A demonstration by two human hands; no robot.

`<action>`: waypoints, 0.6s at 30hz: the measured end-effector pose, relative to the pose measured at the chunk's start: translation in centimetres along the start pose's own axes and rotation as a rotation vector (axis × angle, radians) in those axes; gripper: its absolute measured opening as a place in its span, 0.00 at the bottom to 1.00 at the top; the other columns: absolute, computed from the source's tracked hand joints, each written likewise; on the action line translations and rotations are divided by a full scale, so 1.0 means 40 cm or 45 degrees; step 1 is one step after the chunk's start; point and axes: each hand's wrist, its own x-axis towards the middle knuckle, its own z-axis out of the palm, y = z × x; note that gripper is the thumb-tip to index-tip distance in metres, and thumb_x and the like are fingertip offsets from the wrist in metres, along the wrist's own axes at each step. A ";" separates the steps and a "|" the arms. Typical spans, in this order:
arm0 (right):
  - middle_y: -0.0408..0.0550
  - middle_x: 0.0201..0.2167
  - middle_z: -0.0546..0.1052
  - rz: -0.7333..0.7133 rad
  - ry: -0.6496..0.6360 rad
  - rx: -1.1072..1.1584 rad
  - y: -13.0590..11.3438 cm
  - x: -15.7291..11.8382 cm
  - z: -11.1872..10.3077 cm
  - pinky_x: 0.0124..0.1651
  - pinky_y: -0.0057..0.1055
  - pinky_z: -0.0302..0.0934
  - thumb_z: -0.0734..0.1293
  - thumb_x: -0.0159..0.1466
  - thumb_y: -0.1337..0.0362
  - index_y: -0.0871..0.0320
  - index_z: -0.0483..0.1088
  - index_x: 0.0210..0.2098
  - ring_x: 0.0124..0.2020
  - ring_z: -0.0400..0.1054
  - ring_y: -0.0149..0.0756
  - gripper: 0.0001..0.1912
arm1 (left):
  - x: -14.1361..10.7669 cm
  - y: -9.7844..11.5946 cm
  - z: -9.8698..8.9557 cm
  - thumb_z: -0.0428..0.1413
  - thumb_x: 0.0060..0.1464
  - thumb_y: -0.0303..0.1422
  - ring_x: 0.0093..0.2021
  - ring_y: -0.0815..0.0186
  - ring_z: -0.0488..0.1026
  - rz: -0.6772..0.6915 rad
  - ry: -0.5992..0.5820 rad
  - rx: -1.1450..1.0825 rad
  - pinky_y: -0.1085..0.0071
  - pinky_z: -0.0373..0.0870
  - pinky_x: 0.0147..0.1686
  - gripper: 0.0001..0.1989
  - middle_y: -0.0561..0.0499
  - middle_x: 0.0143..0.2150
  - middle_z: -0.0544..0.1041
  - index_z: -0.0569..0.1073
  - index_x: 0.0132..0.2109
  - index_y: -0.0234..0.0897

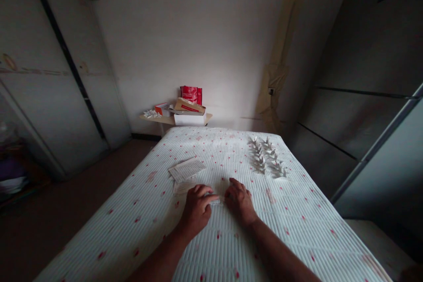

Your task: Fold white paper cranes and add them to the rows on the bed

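A small piece of folded paper [215, 201] lies on the bedspread between my hands, mostly covered by fingers. My left hand [197, 207] is closed on its left side, with the thumb and forefinger reaching across it. At the right end, my right hand [240, 202] has its fingers bent down and pressed together at the paper's edge; its fingertips are partly hidden. Beyond my left hand rests a stack of printed paper sheets [187, 169], slightly fanned. Folded paper cranes [258, 155] stand in two rows farther off to the right.
The bed's quilted white cover [218, 246] has small red spots. Past its far edge, a small table [168, 120] carries a white box [190, 119], a red bag [191, 94] and a pile of white folded pieces [152, 114]. Wardrobes stand on both sides.
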 end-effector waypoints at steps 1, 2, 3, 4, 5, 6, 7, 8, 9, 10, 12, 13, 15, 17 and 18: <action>0.48 0.57 0.63 0.001 -0.003 -0.004 -0.001 0.001 0.001 0.48 0.36 0.54 0.63 0.56 0.69 0.54 0.72 0.34 0.52 0.59 0.41 0.07 | -0.001 0.012 -0.006 0.49 0.40 0.17 0.47 0.62 0.64 0.046 -0.013 0.007 0.61 0.58 0.49 0.26 0.51 0.42 0.72 0.76 0.42 0.48; 0.48 0.56 0.64 0.004 -0.006 -0.007 -0.001 0.001 0.002 0.48 0.36 0.54 0.63 0.57 0.69 0.54 0.72 0.34 0.52 0.59 0.41 0.08 | -0.001 0.023 -0.011 0.51 0.39 0.18 0.47 0.61 0.64 0.079 -0.036 0.020 0.61 0.57 0.50 0.24 0.51 0.41 0.72 0.76 0.41 0.48; 0.48 0.56 0.64 0.011 -0.008 -0.009 -0.003 0.002 0.003 0.48 0.36 0.54 0.63 0.57 0.70 0.54 0.72 0.33 0.52 0.59 0.41 0.08 | -0.001 0.031 -0.014 0.52 0.40 0.19 0.47 0.61 0.63 0.085 -0.056 0.044 0.60 0.57 0.50 0.22 0.51 0.40 0.72 0.75 0.41 0.47; 0.48 0.56 0.64 0.021 -0.007 -0.009 -0.004 0.003 0.004 0.48 0.37 0.54 0.62 0.57 0.70 0.54 0.72 0.33 0.52 0.59 0.41 0.08 | 0.000 0.037 -0.016 0.53 0.40 0.20 0.46 0.61 0.64 0.069 -0.062 0.070 0.60 0.56 0.49 0.20 0.51 0.39 0.72 0.76 0.39 0.46; 0.48 0.56 0.64 0.028 -0.002 -0.004 -0.005 0.003 0.004 0.48 0.37 0.54 0.62 0.57 0.70 0.54 0.72 0.33 0.52 0.59 0.42 0.08 | 0.002 0.040 -0.016 0.53 0.42 0.21 0.45 0.61 0.64 0.057 -0.079 0.095 0.60 0.56 0.48 0.17 0.51 0.38 0.73 0.76 0.37 0.46; 0.49 0.56 0.64 0.030 0.009 0.006 -0.006 0.003 0.003 0.49 0.37 0.54 0.62 0.57 0.70 0.54 0.72 0.33 0.52 0.59 0.42 0.09 | 0.004 0.040 -0.015 0.54 0.43 0.22 0.44 0.61 0.64 0.046 -0.094 0.118 0.60 0.56 0.46 0.14 0.51 0.37 0.73 0.76 0.36 0.45; 0.49 0.56 0.64 0.022 0.023 0.024 -0.005 0.002 0.001 0.49 0.37 0.54 0.62 0.57 0.70 0.54 0.72 0.32 0.52 0.59 0.41 0.08 | 0.006 0.038 -0.012 0.55 0.44 0.23 0.43 0.61 0.64 0.042 -0.106 0.139 0.61 0.56 0.45 0.12 0.52 0.36 0.73 0.75 0.35 0.45; 0.48 0.56 0.64 -0.003 0.034 0.053 -0.004 0.000 -0.002 0.49 0.37 0.54 0.62 0.57 0.70 0.54 0.73 0.31 0.53 0.59 0.41 0.08 | 0.008 0.036 -0.009 0.56 0.46 0.25 0.43 0.62 0.64 0.047 -0.117 0.155 0.61 0.56 0.44 0.10 0.52 0.35 0.73 0.75 0.34 0.44; 0.48 0.56 0.64 -0.048 0.038 0.091 -0.001 -0.003 -0.006 0.49 0.38 0.55 0.62 0.57 0.70 0.54 0.73 0.30 0.53 0.58 0.42 0.08 | 0.010 0.032 -0.006 0.56 0.47 0.26 0.43 0.62 0.63 0.059 -0.122 0.169 0.62 0.55 0.43 0.08 0.52 0.34 0.73 0.75 0.34 0.44; 0.47 0.56 0.63 -0.112 0.037 0.137 0.003 -0.005 -0.011 0.50 0.38 0.55 0.63 0.57 0.70 0.54 0.73 0.30 0.54 0.57 0.42 0.07 | 0.012 0.029 -0.003 0.56 0.48 0.26 0.43 0.62 0.63 0.075 -0.120 0.179 0.62 0.55 0.42 0.07 0.52 0.34 0.73 0.75 0.33 0.43; 0.46 0.57 0.61 -0.274 0.009 0.224 0.013 -0.011 -0.020 0.50 0.39 0.55 0.65 0.55 0.69 0.53 0.73 0.29 0.55 0.55 0.43 0.06 | 0.014 0.024 0.001 0.56 0.49 0.27 0.43 0.62 0.63 0.105 -0.105 0.190 0.63 0.54 0.41 0.06 0.52 0.32 0.73 0.75 0.32 0.43; 0.46 0.58 0.60 -0.341 -0.003 0.249 0.018 -0.014 -0.024 0.50 0.40 0.55 0.66 0.54 0.70 0.53 0.74 0.29 0.56 0.55 0.44 0.06 | 0.014 0.023 0.003 0.56 0.50 0.27 0.42 0.63 0.63 0.114 -0.096 0.192 0.63 0.54 0.40 0.06 0.53 0.31 0.73 0.75 0.31 0.43; 0.46 0.58 0.59 -0.433 -0.016 0.264 0.025 -0.016 -0.028 0.50 0.42 0.55 0.67 0.53 0.70 0.53 0.74 0.30 0.56 0.54 0.45 0.07 | 0.014 0.021 0.004 0.55 0.51 0.27 0.41 0.63 0.63 0.123 -0.084 0.190 0.64 0.54 0.39 0.06 0.53 0.31 0.73 0.76 0.30 0.42; 0.46 0.58 0.59 -0.475 -0.014 0.243 0.027 -0.015 -0.027 0.50 0.42 0.55 0.67 0.53 0.70 0.52 0.74 0.30 0.56 0.54 0.46 0.08 | 0.013 0.021 0.005 0.56 0.51 0.28 0.40 0.64 0.63 0.127 -0.086 0.185 0.65 0.54 0.38 0.06 0.53 0.30 0.73 0.76 0.30 0.42; 0.46 0.58 0.59 -0.490 -0.012 0.226 0.026 -0.014 -0.025 0.50 0.42 0.54 0.67 0.53 0.70 0.52 0.74 0.30 0.56 0.54 0.46 0.08 | 0.013 0.020 0.006 0.56 0.51 0.28 0.39 0.64 0.63 0.128 -0.089 0.182 0.65 0.54 0.37 0.06 0.53 0.30 0.73 0.76 0.30 0.42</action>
